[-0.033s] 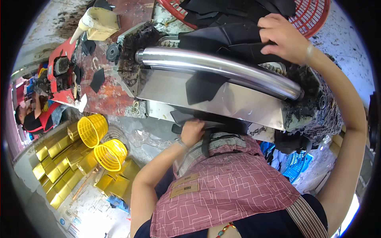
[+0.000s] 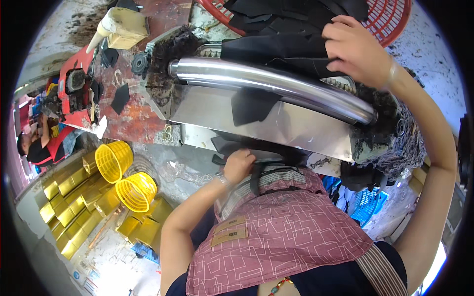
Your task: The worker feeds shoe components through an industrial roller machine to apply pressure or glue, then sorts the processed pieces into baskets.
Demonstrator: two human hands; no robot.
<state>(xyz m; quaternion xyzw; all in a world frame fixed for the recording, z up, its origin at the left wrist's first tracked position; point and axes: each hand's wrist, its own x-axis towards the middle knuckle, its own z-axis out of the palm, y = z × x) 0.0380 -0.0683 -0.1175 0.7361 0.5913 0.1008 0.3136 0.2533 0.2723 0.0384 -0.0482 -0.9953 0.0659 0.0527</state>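
A long polished metal roller (image 2: 271, 86) is seen lying across a steel machine (image 2: 276, 123), its ends caked with dark fibrous scraps (image 2: 170, 54). A black sheet piece (image 2: 276, 52) is gripped from above by the right hand (image 2: 355, 49), fingers closed on its top edge just behind the roller; more black pieces are heaped in a red mesh basket (image 2: 395, 19) beyond it. The left hand (image 2: 239, 165) is held below the machine's front plate, curled shut on a dark strip (image 2: 232, 145) that hangs there; how firmly it is pinched cannot be told. Another black piece (image 2: 249, 103) is draped over the front plate. To the left, a rust-stained tabletop (image 2: 143, 116) carries cut black shapes and a cream plastic jug (image 2: 123, 24). Two yellow mesh baskets (image 2: 121, 175) are set on the floor near rows of gold boxes (image 2: 69, 197). A blue crate (image 2: 368, 204) is partly hidden behind a patterned pink apron (image 2: 276, 232), which blocks most of the lower view. Another person (image 2: 37, 143) is cut off at the left rim, too small to make out
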